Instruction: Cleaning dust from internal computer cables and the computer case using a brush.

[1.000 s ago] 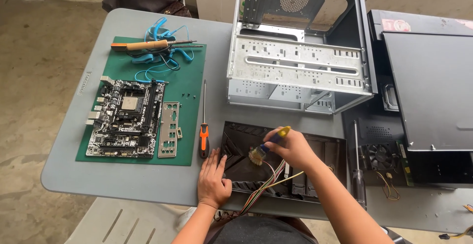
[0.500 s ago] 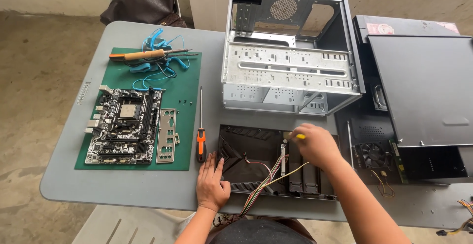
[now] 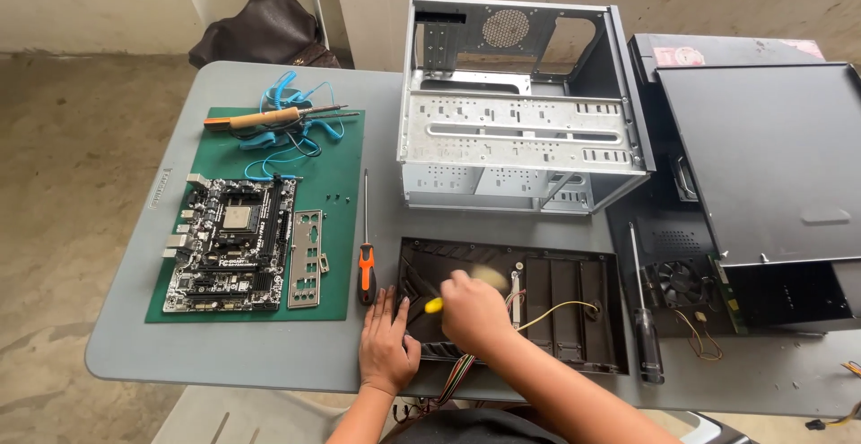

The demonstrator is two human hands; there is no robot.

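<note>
Since a moment ago the right hand (image 3: 473, 311) has slid leftward along the black panel (image 3: 574, 305), fingers clenched around a yellow-handled tool (image 3: 434, 305). Left hand (image 3: 387, 347) lies flat, fingers released, pinning the panel's near-left corner on the grey table (image 3: 233, 363). Panel looks light, stiff plastic, best gripped by its edges; thin wires (image 3: 556, 311) trail across it.

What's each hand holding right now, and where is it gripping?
The right hand grips a yellow-handled tool by its handle; its working end is blurred. The left hand holds nothing, resting flat at the black front panel's edge.
</note>
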